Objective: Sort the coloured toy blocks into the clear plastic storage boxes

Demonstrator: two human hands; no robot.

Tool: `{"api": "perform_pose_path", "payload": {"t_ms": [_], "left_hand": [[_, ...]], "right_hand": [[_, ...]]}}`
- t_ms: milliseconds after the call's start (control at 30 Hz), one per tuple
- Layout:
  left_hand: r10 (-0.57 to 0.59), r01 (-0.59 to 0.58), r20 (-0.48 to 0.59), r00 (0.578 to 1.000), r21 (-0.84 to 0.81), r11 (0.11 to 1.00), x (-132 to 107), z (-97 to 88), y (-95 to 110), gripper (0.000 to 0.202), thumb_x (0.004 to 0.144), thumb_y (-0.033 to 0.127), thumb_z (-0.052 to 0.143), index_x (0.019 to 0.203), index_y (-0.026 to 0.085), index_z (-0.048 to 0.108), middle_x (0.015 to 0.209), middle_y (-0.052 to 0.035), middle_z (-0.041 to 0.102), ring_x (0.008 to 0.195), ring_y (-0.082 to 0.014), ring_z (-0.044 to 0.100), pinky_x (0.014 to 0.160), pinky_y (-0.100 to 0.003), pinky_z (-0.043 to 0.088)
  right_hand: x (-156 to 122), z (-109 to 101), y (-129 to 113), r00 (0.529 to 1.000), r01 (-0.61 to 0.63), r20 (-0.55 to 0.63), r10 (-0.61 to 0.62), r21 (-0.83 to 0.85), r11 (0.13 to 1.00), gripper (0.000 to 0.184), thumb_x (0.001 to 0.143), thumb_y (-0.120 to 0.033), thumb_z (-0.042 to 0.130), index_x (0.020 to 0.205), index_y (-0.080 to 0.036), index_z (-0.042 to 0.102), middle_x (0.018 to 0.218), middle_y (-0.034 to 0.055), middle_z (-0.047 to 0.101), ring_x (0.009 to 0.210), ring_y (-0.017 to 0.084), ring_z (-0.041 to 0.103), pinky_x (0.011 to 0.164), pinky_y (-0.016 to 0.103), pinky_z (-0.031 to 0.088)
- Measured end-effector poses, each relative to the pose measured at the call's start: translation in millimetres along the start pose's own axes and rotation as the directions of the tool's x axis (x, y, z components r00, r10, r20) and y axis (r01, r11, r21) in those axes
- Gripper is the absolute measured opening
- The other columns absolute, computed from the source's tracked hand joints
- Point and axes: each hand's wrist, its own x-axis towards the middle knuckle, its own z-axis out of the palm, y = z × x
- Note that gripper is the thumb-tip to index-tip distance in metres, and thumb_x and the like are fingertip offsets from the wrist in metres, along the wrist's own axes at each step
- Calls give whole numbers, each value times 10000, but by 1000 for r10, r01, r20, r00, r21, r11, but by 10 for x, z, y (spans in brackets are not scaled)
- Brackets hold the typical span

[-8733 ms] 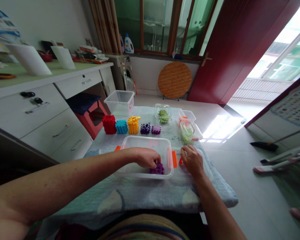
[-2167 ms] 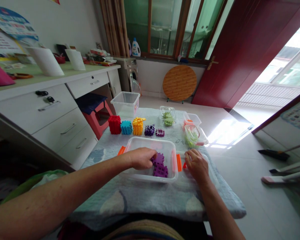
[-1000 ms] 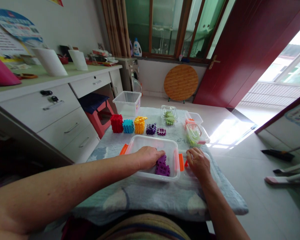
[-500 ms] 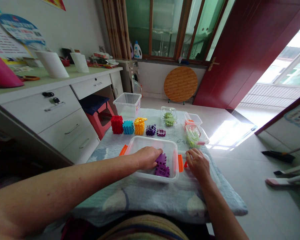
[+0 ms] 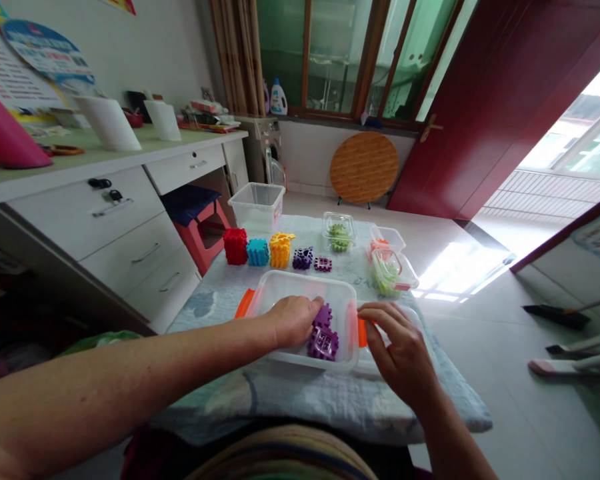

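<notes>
**Cloth-covered table (image 5: 325,403) in a daylit room**

Nearest to us, the two hands meet at a clear plastic tub (image 5: 353,357). The left hand (image 5: 296,321) reaches inside it, low and fairly narrow, beside the farther of two toothed purple pieces; its fingertips are hidden, so we cannot tell whether it grips. The nearer purple piece (image 5: 324,344) lies just in front of the farther purple piece (image 5: 323,315), within the tub's right half. The right hand (image 5: 397,340), its fingers bent and a little parted, reaches to the orange clip (image 5: 362,333); we cannot tell whether it holds it.

We judge the step in hand to be handling the purple pieces inside the tub. A next move would call for a sure pinch on a toothed edge and room over the wall.

Behind the tub we see, left to right, a red stack (image 5: 235,247), a blue stack (image 5: 258,252), a yellow stack (image 5: 281,251), a dark purple block (image 5: 303,258) and a small purple block (image 5: 323,264). Farther back stands a clear bin (image 5: 254,217); beyond the table, a round wooden board (image 5: 364,168) leans by the wall.
</notes>
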Motion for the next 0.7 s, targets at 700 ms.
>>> {"api": "perform_pose_path", "payload": {"t_ms": [700], "left_hand": [[-67,75,47,997,-185,980,-147,-44,-47,408,839,300,540,1196,107,568,1106,-203,697,1029,-358,667,828,-419,515]], "right_hand": [[843,454,-444,463,324,860,213,-388,863,259,892,-207,499,1018,-164,721,977,156,747,922,253,709,839,372,494]]}}
